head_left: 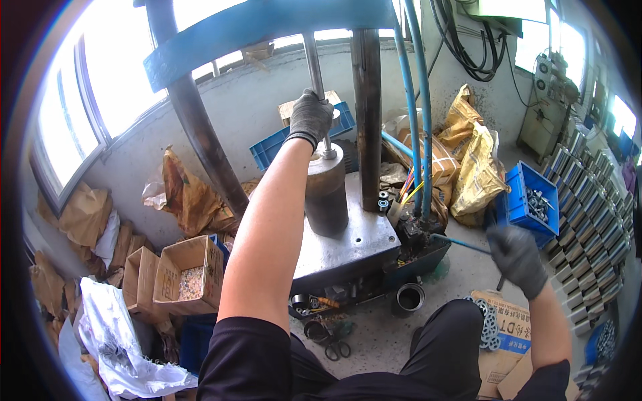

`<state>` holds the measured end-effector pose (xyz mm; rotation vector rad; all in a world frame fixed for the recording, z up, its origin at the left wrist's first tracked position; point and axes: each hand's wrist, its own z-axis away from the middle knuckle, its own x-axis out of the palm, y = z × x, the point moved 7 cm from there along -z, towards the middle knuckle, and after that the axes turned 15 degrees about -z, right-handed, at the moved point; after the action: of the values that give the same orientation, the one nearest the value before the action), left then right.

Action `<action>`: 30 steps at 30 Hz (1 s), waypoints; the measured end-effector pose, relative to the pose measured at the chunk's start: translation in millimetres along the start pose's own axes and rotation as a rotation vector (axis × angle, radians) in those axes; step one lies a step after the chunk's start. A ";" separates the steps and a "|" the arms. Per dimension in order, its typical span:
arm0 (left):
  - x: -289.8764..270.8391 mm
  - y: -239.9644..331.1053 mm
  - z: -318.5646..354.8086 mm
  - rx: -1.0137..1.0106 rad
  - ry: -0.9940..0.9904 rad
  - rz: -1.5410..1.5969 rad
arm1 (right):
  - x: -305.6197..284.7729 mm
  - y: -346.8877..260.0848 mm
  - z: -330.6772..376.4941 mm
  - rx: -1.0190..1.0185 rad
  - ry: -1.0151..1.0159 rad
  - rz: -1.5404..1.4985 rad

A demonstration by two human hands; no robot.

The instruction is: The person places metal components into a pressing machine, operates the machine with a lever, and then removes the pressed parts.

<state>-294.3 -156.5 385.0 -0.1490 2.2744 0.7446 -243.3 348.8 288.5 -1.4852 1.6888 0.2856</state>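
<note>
Fingers of the left hand (311, 115), in a grey glove, are closed around a metal rod (312, 63). Below this hand, the rod meets the top of a thick metal cylinder (326, 200), which stands upright on the metal table (361, 244), back from its front edge and left of a dark post (368, 120). The right hand (518, 262) is blurred, beyond the table's right edge; its fingers seem bent at the end of a blue lever (461, 243), but I cannot tell whether they hold it.
</note>
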 end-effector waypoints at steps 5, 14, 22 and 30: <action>-5.7 13.0 13.1 -0.043 -0.081 0.107 | -21.2 35.4 -98.8 -0.019 0.281 0.090; -5.8 2.9 3.8 -0.010 0.014 -0.071 | -9.5 35.3 -82.1 0.097 0.107 0.100; -2.2 11.7 5.1 0.006 -0.007 -0.056 | 44.5 13.5 85.1 0.418 -0.809 -0.012; 2.1 2.4 0.0 -0.013 -0.008 -0.016 | 27.6 8.1 47.5 0.438 -0.497 -0.201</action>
<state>-296.6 -154.2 384.7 -0.1695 2.2584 0.7501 -228.2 362.8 236.9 -1.1267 1.1084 0.1450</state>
